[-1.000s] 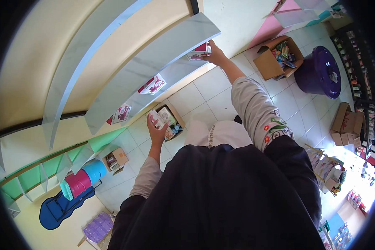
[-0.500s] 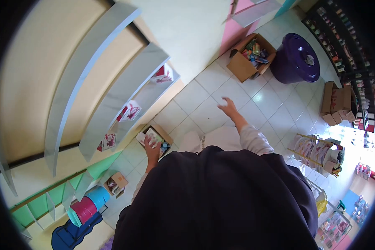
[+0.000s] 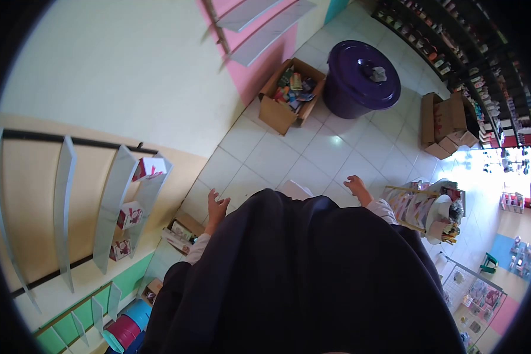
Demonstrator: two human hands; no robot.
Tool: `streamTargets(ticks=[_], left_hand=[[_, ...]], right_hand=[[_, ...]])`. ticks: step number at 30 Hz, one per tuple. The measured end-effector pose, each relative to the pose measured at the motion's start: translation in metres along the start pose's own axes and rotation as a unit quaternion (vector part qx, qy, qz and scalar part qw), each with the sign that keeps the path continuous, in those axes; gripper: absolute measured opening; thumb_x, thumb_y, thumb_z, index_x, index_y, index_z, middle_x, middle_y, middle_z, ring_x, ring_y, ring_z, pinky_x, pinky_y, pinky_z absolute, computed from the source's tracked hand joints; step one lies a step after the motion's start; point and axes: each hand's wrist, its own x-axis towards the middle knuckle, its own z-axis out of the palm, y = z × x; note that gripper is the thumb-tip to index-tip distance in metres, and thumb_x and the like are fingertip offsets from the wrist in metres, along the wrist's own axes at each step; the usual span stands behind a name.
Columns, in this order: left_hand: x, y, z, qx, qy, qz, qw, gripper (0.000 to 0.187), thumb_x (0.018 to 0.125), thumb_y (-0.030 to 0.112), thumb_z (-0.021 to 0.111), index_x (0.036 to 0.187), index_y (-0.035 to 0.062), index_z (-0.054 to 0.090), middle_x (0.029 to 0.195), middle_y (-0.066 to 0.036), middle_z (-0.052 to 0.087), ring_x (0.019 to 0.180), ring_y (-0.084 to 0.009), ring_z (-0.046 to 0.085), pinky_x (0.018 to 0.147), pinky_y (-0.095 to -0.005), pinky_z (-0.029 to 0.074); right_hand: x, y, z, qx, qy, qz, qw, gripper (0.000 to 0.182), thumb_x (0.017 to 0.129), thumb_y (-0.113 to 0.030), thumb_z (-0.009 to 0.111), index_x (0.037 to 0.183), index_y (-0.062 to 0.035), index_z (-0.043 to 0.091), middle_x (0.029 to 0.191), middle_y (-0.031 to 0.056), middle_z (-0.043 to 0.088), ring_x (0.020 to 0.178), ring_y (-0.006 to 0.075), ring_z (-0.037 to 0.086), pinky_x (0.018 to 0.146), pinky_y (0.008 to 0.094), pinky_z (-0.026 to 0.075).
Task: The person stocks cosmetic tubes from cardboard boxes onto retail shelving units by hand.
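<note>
My left hand (image 3: 217,207) is empty, its fingers apart, just above and beside a small open cardboard box (image 3: 190,221) on the floor by the wall. White packages lie in and along that box; their kind is too small to tell. Over the tiled floor, my right hand (image 3: 358,187) hangs with nothing in it and its fingers spread and slightly bent. Left of my left hand, a grey marbled shelf (image 3: 144,203) carries white and red gift-style boxes (image 3: 149,169).
An open carton (image 3: 275,117) full of small colourful packs stands beside a lidded purple bin (image 3: 360,88). Another cardboard box (image 3: 452,121) sits by dark stocked shelves (image 3: 425,41). To my right is a rack (image 3: 406,207) with hanging goods. Blue and magenta containers (image 3: 124,331) are lower left.
My left hand has come off the white package in the small box and opened. My right hand has lowered toward my body. The view has turned, and my body has moved along the floor.
</note>
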Motion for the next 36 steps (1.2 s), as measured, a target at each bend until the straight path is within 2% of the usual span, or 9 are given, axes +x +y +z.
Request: streamTargets(ticks=[3,9,15,18,21,24,30,33,36], left_hand=[[0.025,0.028,0.036,0.023,-0.038,0.020,0.999,0.074,0.073,0.015,0.072,0.133,0.0045,0.030,0.121,-0.021,0.046,0.090,-0.0250,0.058,0.075,-0.0325,0.049],[0.082,0.058,0.083,0.072,-0.074,0.002,0.995,0.066,0.074,0.015,0.071,0.129,0.0047,0.035,0.115,-0.017,0.052,0.087,-0.0221,0.059,0.075,-0.0306,0.049],[0.145,0.079,0.146,0.073,-0.098,-0.013,0.992,0.060,0.074,0.017,0.071,0.125,0.0033,0.040,0.104,-0.014,0.058,0.086,-0.0205,0.060,0.074,-0.0310,0.049],[0.193,0.067,0.181,0.130,-0.144,-0.036,0.980,0.055,0.073,0.020,0.072,0.119,0.0021,0.046,0.097,-0.013,0.060,0.087,-0.0212,0.060,0.076,-0.0327,0.048],[0.227,0.107,0.218,0.192,-0.193,-0.001,0.962,0.051,0.077,0.018,0.069,0.118,-0.0023,0.046,0.099,-0.014,0.061,0.090,-0.0207,0.060,0.079,-0.0313,0.048],[0.275,0.120,0.258,0.161,-0.205,0.026,0.965,0.048,0.079,0.018,0.067,0.117,-0.0025,0.047,0.100,-0.015,0.061,0.091,-0.0210,0.060,0.080,-0.0314,0.048],[0.332,0.184,0.329,0.116,-0.169,-0.001,0.979,0.045,0.077,0.019,0.068,0.112,-0.0017,0.050,0.101,-0.017,0.061,0.093,-0.0226,0.060,0.080,-0.0323,0.048],[0.361,0.175,0.359,0.055,-0.140,-0.039,0.988,0.047,0.077,0.020,0.069,0.113,-0.0020,0.050,0.102,-0.018,0.060,0.093,-0.0219,0.060,0.081,-0.0318,0.048],[0.382,0.173,0.386,0.090,-0.115,-0.059,0.988,0.050,0.077,0.023,0.069,0.116,-0.0025,0.049,0.106,-0.020,0.059,0.097,-0.0244,0.060,0.083,-0.0320,0.047]], right_hand=[[-0.011,-0.042,-0.043,0.180,-0.029,0.080,0.980,0.049,0.076,-0.032,0.068,0.118,-0.0113,0.051,0.106,0.0063,0.055,0.094,0.0197,0.053,0.077,0.0434,0.046],[0.034,-0.110,-0.073,0.248,-0.081,0.041,0.965,0.045,0.081,-0.030,0.063,0.120,-0.0123,0.049,0.110,0.0057,0.053,0.099,0.0193,0.051,0.080,0.0411,0.044],[0.120,-0.177,-0.105,0.217,-0.151,0.010,0.964,0.047,0.081,-0.030,0.063,0.122,-0.0120,0.048,0.113,0.0066,0.053,0.100,0.0200,0.052,0.081,0.0403,0.044],[0.177,-0.204,-0.123,0.187,-0.148,0.020,0.971,0.047,0.081,-0.030,0.063,0.122,-0.0116,0.049,0.112,0.0063,0.054,0.098,0.0193,0.053,0.081,0.0397,0.045],[0.244,-0.219,-0.130,0.161,-0.159,0.018,0.974,0.047,0.080,-0.031,0.064,0.121,-0.0112,0.050,0.111,0.0068,0.056,0.097,0.0195,0.053,0.081,0.0398,0.045],[0.306,-0.241,-0.131,0.099,-0.116,-0.045,0.987,0.051,0.077,-0.032,0.066,0.120,-0.0078,0.051,0.111,0.0103,0.058,0.100,0.0242,0.055,0.083,0.0371,0.045],[0.429,-0.303,-0.128,0.016,-0.091,-0.167,0.982,0.059,0.074,-0.037,0.068,0.118,-0.0015,0.051,0.113,0.0179,0.058,0.107,0.0298,0.055,0.090,0.0359,0.043],[0.465,-0.342,-0.125,-0.029,-0.091,-0.195,0.976,0.063,0.072,-0.039,0.068,0.119,-0.0008,0.050,0.113,0.0190,0.058,0.107,0.0313,0.055,0.090,0.0361,0.043],[0.523,-0.357,-0.105,-0.040,-0.089,-0.204,0.974,0.066,0.071,-0.039,0.068,0.121,-0.0011,0.048,0.114,0.0190,0.057,0.106,0.0323,0.055,0.090,0.0368,0.043]])
